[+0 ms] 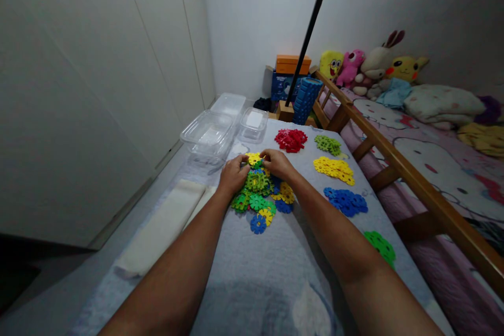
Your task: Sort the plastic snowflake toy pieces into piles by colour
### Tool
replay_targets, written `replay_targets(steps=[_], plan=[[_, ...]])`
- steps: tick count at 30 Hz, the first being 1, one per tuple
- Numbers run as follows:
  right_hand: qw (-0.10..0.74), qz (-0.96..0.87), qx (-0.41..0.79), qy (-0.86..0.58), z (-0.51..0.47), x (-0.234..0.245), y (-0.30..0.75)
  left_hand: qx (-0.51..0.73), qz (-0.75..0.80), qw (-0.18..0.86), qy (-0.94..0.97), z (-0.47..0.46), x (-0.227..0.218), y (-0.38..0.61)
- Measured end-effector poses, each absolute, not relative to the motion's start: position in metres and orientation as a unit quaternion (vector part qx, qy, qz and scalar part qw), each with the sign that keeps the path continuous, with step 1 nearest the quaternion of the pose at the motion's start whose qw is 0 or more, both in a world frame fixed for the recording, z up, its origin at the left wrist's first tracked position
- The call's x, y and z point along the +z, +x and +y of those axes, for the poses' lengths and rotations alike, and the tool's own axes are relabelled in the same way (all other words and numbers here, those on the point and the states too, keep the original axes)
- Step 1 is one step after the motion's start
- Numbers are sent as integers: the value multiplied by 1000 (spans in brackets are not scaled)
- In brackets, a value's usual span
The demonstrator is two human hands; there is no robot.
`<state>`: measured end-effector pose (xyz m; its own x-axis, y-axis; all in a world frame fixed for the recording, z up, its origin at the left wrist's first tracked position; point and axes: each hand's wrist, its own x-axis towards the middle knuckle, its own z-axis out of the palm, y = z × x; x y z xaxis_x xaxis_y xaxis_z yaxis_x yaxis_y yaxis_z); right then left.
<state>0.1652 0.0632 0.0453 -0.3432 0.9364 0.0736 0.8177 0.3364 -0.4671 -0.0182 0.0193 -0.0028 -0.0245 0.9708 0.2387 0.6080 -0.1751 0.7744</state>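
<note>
Both my hands meet over a joined cluster of snowflake-shaped plastic discs (260, 191) in green, yellow and blue, lying on a grey patterned cloth (271, 273). My left hand (233, 174) is curled, its fingertips pinching a yellow disc (253, 158) at the cluster's far end. My right hand (276, 163) is also closed, gripping the same yellow piece from the other side. A blue disc (258, 223) sticks out at the near end.
Sorted disc piles lie to the right: red (291, 139), light green (328, 144), yellow (334, 167), blue (346, 201), dark green (380, 245). Clear plastic containers (208, 136) stand far left. A wooden bed rail (397, 168) runs along the right; a black pole (309, 31) rises behind.
</note>
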Motion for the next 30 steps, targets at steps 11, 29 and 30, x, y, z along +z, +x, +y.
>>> replay_targets(steps=[11,29,30], plan=[[124,-902,116,-398,3,63,172,446,555,279,644,22,-9,-20],[96,-914,66,-388,-18,54,168,428,590,259,634,20,-4,-18],[99,-913,62,-391,-18,54,170,430,591,260,631,20,-4,-18]])
